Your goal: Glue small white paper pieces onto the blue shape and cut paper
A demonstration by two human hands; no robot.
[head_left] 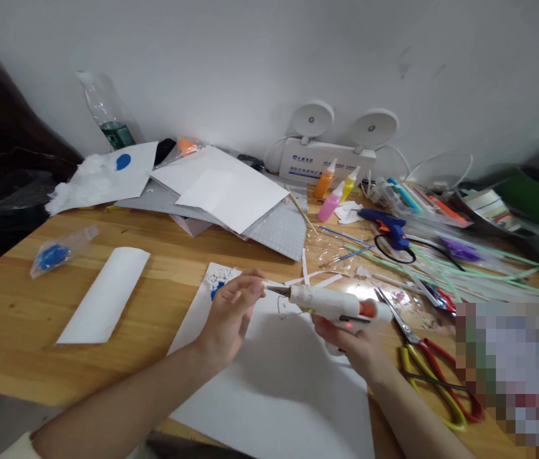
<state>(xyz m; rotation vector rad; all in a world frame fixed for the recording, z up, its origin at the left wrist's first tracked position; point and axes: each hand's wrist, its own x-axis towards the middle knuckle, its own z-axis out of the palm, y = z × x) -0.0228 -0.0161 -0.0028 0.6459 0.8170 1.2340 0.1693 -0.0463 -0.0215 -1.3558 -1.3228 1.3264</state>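
The right hand (355,347) is clamped around the grip of a white glue gun (331,305), which lies level with its metal nozzle pointing toward the left hand (228,319). A small red light glows on the gun's body just above the right fingers. The left hand's fingers are drawn together with the tips just at the nozzle's end; whether they pinch anything cannot be told. Both hands hover close together over a large white sheet (279,382), with a blue blot on paper just beyond the left fingertips. Beside the right hand lie red-and-yellow scissors (434,370). Farther out beyond the right hand rest a blue glue gun (386,224) and three small paint bottles (331,203), orange, pink and yellow. Behind those, against the wall, stands a white lamp unit (326,162) bearing lines of blue writing too small to read. Out past the left hand lie a folded white paper (106,293) and a clear plastic bottle (109,115) whose green label is unreadable.
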